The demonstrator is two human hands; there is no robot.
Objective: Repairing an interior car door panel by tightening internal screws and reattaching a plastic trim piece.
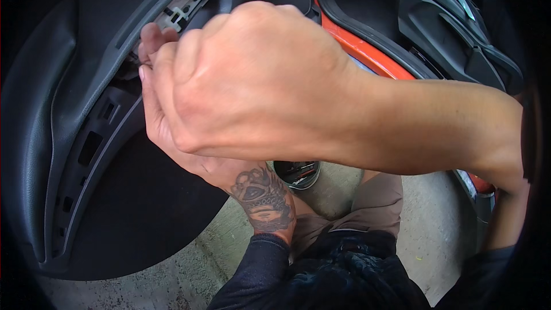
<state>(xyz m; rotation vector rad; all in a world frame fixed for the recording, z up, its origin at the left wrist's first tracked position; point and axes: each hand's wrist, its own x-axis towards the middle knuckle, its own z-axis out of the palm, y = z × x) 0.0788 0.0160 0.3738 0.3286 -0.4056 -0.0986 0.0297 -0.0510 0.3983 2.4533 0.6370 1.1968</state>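
A black car door panel (34, 126) lies along the left, with a long open recess running up its trim. My right hand (252, 74) reaches across from the right, closed, its fingers curled down at the recess. Beneath it my left hand (172, 143) comes up from below, with a tattoo on the wrist; its fingers look bent in at the same spot. What the fingers grip, if anything, is hidden behind the right hand. Just beyond the fingertips, a whitish clip piece (182, 8) sits in the upper part of the recess. Lower down, the trim strip (92, 146) shows several rectangular slots.
An orange door sill (367, 51) with a black seal curves behind my right arm. Past it is a dark car seat (453, 23). On the concrete floor (422, 235), a round container (298, 175) with dark items inside stands between my legs.
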